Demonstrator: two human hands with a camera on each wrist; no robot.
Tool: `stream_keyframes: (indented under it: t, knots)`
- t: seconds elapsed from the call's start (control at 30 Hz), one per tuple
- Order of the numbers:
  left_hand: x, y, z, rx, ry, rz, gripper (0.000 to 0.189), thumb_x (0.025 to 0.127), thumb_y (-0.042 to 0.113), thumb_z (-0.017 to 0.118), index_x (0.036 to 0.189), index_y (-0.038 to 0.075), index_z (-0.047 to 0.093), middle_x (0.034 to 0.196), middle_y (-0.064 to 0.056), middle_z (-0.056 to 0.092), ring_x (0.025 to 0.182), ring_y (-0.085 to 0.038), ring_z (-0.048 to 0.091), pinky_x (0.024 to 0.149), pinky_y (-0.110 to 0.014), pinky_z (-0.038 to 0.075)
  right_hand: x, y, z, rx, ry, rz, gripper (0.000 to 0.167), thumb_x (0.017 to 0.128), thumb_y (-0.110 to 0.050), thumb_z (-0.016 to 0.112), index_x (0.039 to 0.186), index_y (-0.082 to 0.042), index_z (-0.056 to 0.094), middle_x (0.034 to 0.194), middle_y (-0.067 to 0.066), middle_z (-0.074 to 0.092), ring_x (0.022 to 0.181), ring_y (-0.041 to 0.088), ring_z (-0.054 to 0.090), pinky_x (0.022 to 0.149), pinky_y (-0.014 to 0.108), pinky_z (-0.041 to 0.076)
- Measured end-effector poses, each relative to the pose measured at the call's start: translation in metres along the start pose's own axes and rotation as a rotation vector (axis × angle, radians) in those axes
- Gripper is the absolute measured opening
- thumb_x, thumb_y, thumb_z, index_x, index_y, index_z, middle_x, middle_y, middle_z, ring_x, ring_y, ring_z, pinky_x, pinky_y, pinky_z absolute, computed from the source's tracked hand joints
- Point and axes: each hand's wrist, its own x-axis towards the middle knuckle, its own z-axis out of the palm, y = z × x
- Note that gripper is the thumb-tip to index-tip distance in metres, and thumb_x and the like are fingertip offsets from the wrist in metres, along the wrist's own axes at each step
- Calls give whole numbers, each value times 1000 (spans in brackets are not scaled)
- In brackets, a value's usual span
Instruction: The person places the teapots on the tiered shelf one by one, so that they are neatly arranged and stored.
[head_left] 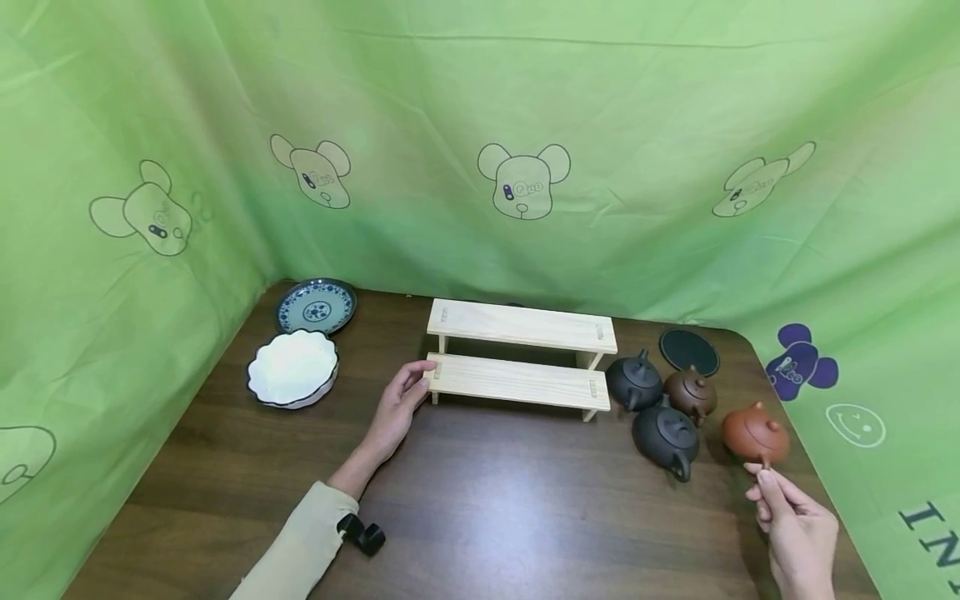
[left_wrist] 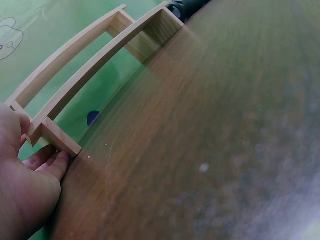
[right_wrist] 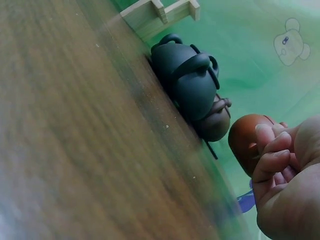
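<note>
An orange-red clay teapot (head_left: 756,433) is pinched at its near side, around the handle, by my right hand (head_left: 798,529). In the right wrist view the teapot (right_wrist: 247,140) shows off the tabletop, against the green cloth. My left hand (head_left: 397,408) grips the left end of a two-tier pale wooden shelf (head_left: 517,380), thumb at the lower board and fingers by its leg (left_wrist: 61,137). Both boards are bare. Right of the shelf stand two black teapots, a rear one (head_left: 634,380) and a front one (head_left: 663,433), with a brown teapot (head_left: 688,392) close beside them.
A black round mat (head_left: 690,352) lies behind the brown teapot. At the far left a white scalloped bowl (head_left: 292,367) stands in front of a blue-patterned plate (head_left: 317,307). Green cloth (head_left: 420,208) walls in the back and sides of the brown wooden table (head_left: 480,508).
</note>
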Motion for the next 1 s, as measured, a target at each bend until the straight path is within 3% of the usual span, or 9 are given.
stream_keyframes:
  t: [0.5,0.67,1.0]
  knots:
    - [2,-1,1,-4,-12,11,34,116,4,51,148,-7,56,167,-23,48,157,-30,41,111,-18,47,-8,-26,17,38,108,-70,17,105,10,66,106,11,83,66,4,71,46,8,49,40,17,33]
    - [1,-3,0,2,-1,12,34,116,3,51,148,-8,56,166,-25,48,155,-31,42,111,-19,47,-11,-32,22,36,89,-88,16,105,11,66,106,13,82,71,4,74,47,8,48,39,18,32]
    - [0,-2,-1,-4,3,7,34,116,3,51,148,-9,55,166,-25,48,156,-31,41,111,-18,47,-21,-42,41,54,5,-116,17,106,14,63,107,17,80,65,6,69,48,8,49,41,28,19]
